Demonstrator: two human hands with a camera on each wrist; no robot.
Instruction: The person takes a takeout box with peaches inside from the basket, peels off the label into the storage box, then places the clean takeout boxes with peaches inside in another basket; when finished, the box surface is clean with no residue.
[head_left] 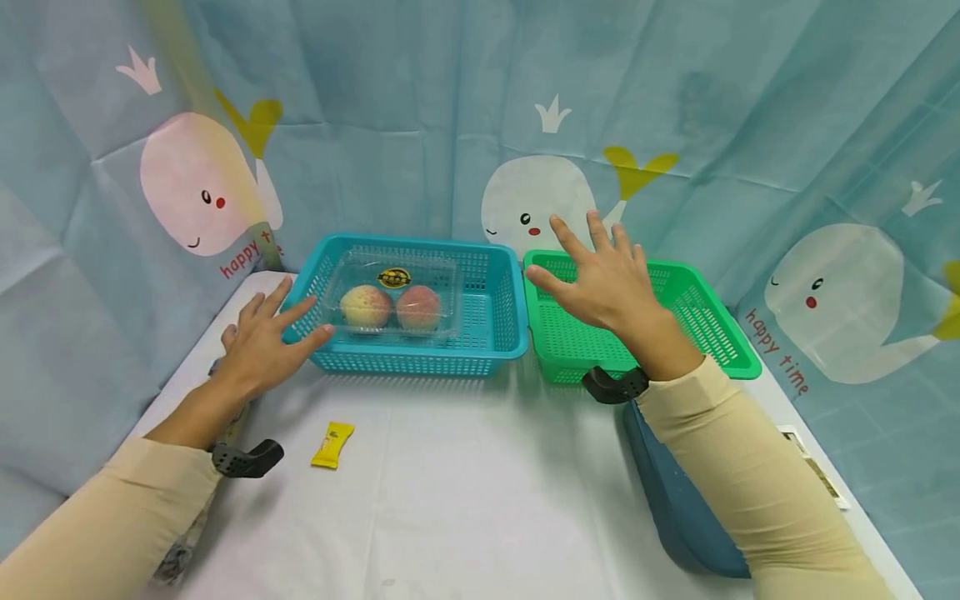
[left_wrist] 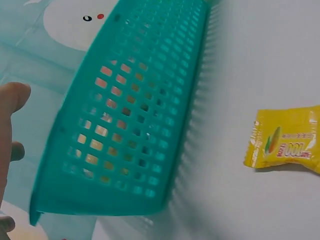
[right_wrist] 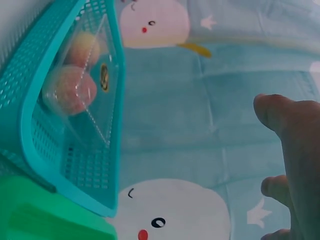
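My left hand (head_left: 258,346) hovers at the left end of the blue basket (head_left: 420,363), fingers spread and holding nothing. Inside that basket, toward its left, lies a clear plastic box (head_left: 450,287) with two peaches (head_left: 418,308) and a dark oval label on its lid. Over the green basket (head_left: 720,321) my right hand (head_left: 603,283) is raised, fingers fanned out, nothing in its grasp. A small yellow wrapped packet (head_left: 332,445) rests on the white table in front of the blue basket; the left wrist view shows the packet (left_wrist: 287,139) close up.
A dark blue bin (head_left: 686,508) stands at the right, partly hidden under my right forearm. Behind it a flat white-edged item (head_left: 813,467) lies near the table's right edge. Beneath my left forearm a clear-wrapped item (head_left: 176,558) shows in part. A whale-print curtain (head_left: 390,100) hangs behind.
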